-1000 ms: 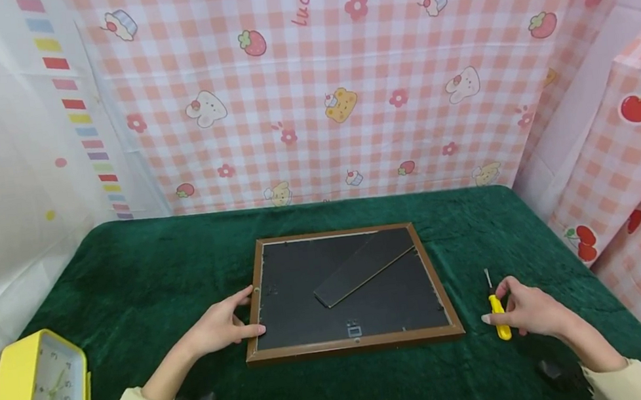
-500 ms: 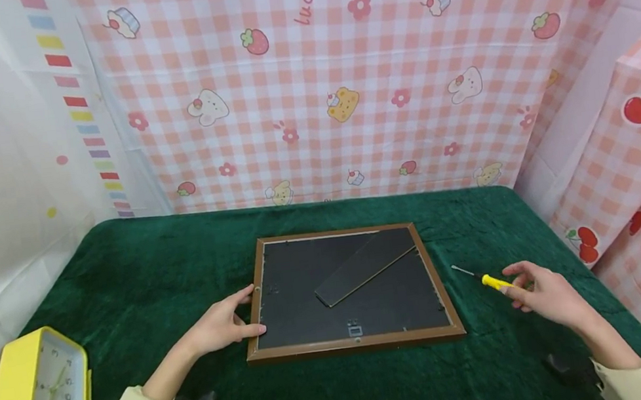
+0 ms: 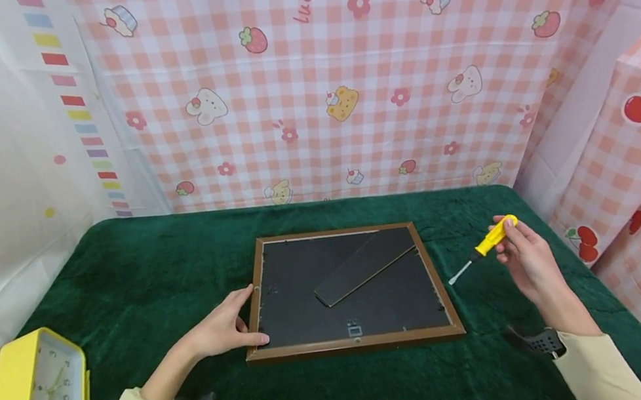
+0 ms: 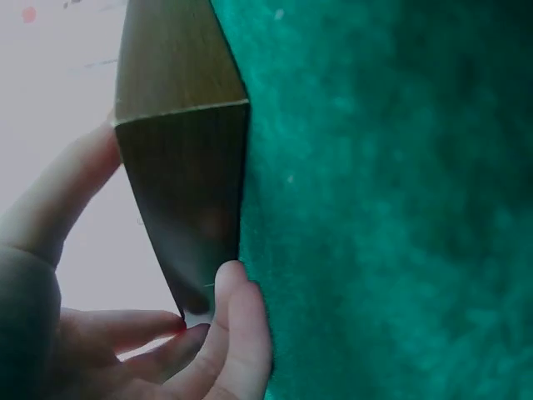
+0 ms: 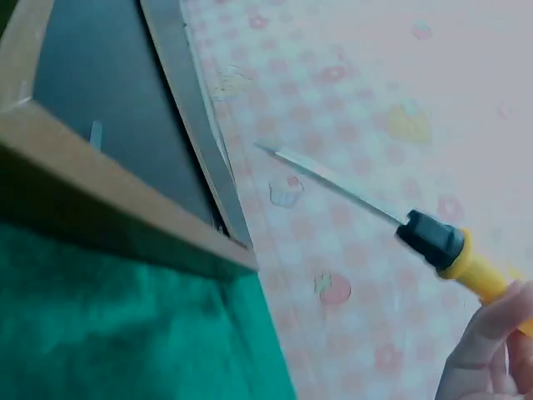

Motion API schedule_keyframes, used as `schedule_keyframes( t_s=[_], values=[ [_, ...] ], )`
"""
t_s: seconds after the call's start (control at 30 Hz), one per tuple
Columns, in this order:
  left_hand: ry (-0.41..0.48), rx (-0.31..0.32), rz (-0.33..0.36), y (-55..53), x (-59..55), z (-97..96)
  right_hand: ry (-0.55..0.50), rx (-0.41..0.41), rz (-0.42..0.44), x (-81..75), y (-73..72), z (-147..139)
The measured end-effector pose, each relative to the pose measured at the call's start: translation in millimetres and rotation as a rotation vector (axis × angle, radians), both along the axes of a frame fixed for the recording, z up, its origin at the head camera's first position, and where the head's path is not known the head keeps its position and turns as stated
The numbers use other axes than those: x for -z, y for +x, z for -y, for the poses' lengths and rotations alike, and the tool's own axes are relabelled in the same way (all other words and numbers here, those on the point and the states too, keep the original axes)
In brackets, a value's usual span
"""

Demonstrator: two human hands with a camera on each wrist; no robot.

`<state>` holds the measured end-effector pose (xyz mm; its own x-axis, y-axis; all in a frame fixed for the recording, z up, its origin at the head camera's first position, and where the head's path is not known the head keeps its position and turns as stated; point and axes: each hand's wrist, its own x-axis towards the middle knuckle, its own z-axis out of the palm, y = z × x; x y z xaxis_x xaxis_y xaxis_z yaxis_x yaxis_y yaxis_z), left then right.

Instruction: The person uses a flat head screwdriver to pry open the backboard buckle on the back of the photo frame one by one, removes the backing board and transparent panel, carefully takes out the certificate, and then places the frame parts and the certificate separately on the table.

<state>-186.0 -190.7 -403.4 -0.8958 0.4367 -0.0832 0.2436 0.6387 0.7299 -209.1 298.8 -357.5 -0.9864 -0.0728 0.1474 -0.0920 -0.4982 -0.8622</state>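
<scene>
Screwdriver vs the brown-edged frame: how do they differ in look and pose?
Shape: the screwdriver is long and slim; the frame is a broad rectangle.
Colour: the screwdriver has a yellow handle and metal shaft; the frame has a brown border round a dark back.
Pose: the screwdriver is tilted, tip down, in the right hand; the frame lies flat, back up, on green cloth.
Shared: one of the hands is on each.

Yellow-handled screwdriver [image 3: 490,240], brown picture frame [image 3: 325,346], black backing [image 3: 293,272], dark-green cloth [image 3: 319,398], pink-and-white checked curtain [image 3: 293,64], yellow clock [image 3: 13,397]

Head view downward, wrist close-ups; frame [image 3: 351,289] shared
</scene>
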Motion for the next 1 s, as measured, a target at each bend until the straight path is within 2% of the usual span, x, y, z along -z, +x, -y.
schedule_keyframes(
  t_s=[0.1, 0.23, 0.37, 0.57, 0.73, 0.87, 1.0],
  values=[
    [-0.023, 0.026, -0.002, 1.3, -0.4, -1.1, 0.071, -0.001, -0.086, -4.7, -7.1, 19],
    [-0.033, 0.039, 0.002, 2.2, -0.5, -1.4, 0.093, 0.01, -0.117, -12.6, -19.0, 47],
    [-0.034, 0.044, 0.003, 2.1, 0.1, -0.9, 0.095, 0.027, -0.077, -21.0, -33.5, 76],
    [-0.031, 0.045, 0.006, 1.8, 1.1, -1.7, 0.111, 0.077, 0.053, -28.7, -55.9, 125],
    [-0.032, 0.036, 0.009, 2.1, 1.0, -2.4, 0.133, 0.071, 0.096, -17.9, -70.0, 167],
    [-0.034, 0.032, 0.006, 2.3, 0.5, -1.6, 0.143, 0.035, 0.113, -1.9, -77.3, 198],
    [-0.034, 0.035, 0.008, 2.2, 0.4, -0.3, 0.155, 0.007, 0.173, 15.3, -81.4, 224]
  ],
)
